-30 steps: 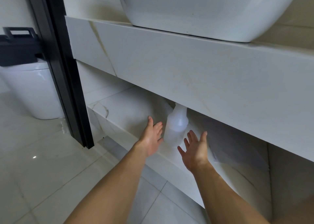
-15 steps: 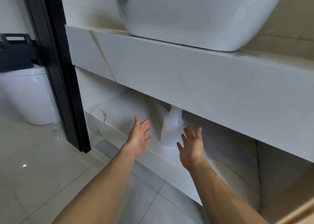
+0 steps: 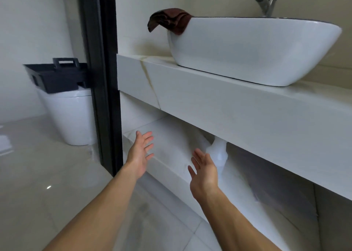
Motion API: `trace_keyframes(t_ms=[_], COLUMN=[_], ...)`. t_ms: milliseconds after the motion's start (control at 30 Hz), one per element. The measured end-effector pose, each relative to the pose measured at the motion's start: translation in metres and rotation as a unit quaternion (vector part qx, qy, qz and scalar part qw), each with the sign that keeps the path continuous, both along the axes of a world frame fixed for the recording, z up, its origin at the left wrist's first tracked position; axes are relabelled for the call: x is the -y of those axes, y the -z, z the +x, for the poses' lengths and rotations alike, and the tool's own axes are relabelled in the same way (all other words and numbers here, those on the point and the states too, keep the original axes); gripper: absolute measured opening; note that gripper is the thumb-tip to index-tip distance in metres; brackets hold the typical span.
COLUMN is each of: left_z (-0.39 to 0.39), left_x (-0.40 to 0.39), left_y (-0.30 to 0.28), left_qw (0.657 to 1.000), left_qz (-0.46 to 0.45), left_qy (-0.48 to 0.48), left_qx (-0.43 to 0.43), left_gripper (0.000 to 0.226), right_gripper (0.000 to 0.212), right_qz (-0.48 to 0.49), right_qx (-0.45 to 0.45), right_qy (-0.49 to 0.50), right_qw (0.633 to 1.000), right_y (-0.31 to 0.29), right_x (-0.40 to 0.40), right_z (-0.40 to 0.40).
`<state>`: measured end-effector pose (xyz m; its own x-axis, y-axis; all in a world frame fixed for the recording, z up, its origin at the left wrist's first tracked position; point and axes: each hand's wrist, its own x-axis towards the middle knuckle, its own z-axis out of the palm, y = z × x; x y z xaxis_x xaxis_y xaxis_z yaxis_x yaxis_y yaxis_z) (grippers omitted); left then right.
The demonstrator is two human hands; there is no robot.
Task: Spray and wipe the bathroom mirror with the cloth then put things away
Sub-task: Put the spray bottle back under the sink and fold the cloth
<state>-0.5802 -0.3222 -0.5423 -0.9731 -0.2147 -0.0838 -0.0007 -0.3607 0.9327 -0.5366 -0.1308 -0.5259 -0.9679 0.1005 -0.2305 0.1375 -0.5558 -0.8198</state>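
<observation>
Marble is what fills most of my view: the thick vanity counter (image 3: 228, 106) carries the white vessel basin (image 3: 253, 51), and beneath it runs the low shelf (image 3: 171, 167) where the translucent spray bottle (image 3: 219, 153) stands, tucked back with its top hidden behind the counter's front edge. The brown cloth (image 3: 169, 20) hangs over the basin's left rim, one corner drooping outside. My left hand (image 3: 140, 155) is spread wide and empty, well to the left of the bottle; my right hand (image 3: 204, 172) is also wide and empty, fingers (image 3: 200, 155) fanned, just in front of the bottle and, as far as I can tell, not touching it. The bottle stands upright, its long axis vertical, the neck narrowing upward; which way the nozzle faces I cannot tell, since the head is out of sight. I judge the bottle to be stowed, or else about to be fetched; the view does not settle which. If I take it, I should close my right hand round the body below the shoulder, draw it straight toward me before lifting, and keep it vertical so the head clears the counter's underside.
</observation>
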Motion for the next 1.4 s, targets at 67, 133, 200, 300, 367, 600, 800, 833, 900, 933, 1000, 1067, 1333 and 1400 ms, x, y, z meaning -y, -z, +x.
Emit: trace_keyframes(t_ms=[67,133,200,300,367,600,800,833,900,933,1000,1067,1333,1400], left_z=[0.008,0.016,0.023,0.034,0.041,0.030,-0.025,-0.037,-0.062,-0.073,-0.094,-0.109,-0.158,-0.176], left_x=[0.023,0.047,0.072,0.107,0.126,0.142,0.095,0.084,0.063,0.052,0.032,0.015,-0.002,-0.002], left_y=[-0.011,-0.024,-0.042,-0.083,-0.123,-0.317,-0.474,-0.492,-0.519,-0.528,-0.540,-0.543,-0.505,-0.492], left_qw=[0.999,0.996,0.990,0.977,0.968,0.948,0.954,0.955,0.955,0.953,0.947,0.939,0.737,0.654], left_qz=[-0.027,-0.048,-0.067,-0.096,-0.104,-0.172,-0.217,-0.228,-0.250,-0.267,-0.307,-0.341,-0.654,-0.724], left_qy=[-0.041,-0.078,-0.117,-0.187,-0.227,-0.265,-0.194,-0.180,-0.149,-0.130,-0.081,-0.032,0.166,0.216], left_qx=[-0.010,-0.024,-0.037,-0.039,-0.037,-0.049,-0.066,-0.064,-0.058,-0.056,-0.049,-0.036,-0.024,-0.036], left_gripper=[0.063,0.060,0.058,0.051,0.041,0.030,0.031,0.033,0.036,0.038,0.039,0.039,0.044,0.048], right_gripper=[0.035,0.031,0.031,0.031,0.032,0.037,0.032,0.032,0.032,0.031,0.028,0.026,0.036,0.039], right_qz=[0.002,0.007,0.016,0.033,0.042,0.033,0.049,0.055,0.062,0.066,0.082,0.094,0.296,0.365], right_qx=[-0.012,-0.028,-0.047,-0.065,-0.057,-0.095,-0.121,-0.112,-0.084,-0.065,-0.024,0.013,0.150,0.156], right_qy=[-0.041,-0.081,-0.121,-0.185,-0.223,-0.283,-0.216,-0.200,-0.161,-0.139,-0.104,-0.083,-0.169,-0.198], right_qw=[0.999,0.996,0.991,0.980,0.972,0.954,0.968,0.972,0.981,0.986,0.991,0.992,0.928,0.896], right_y=[-0.013,-0.030,-0.052,-0.098,-0.139,-0.326,-0.472,-0.489,-0.513,-0.520,-0.526,-0.521,-0.442,-0.424], right_x=[0.028,0.058,0.089,0.132,0.154,0.192,0.156,0.144,0.116,0.101,0.071,0.043,0.008,0.011], right_z=[-0.006,-0.014,-0.023,-0.033,-0.034,-0.042,-0.097,-0.110,-0.134,-0.145,-0.162,-0.172,-0.193,-0.191])
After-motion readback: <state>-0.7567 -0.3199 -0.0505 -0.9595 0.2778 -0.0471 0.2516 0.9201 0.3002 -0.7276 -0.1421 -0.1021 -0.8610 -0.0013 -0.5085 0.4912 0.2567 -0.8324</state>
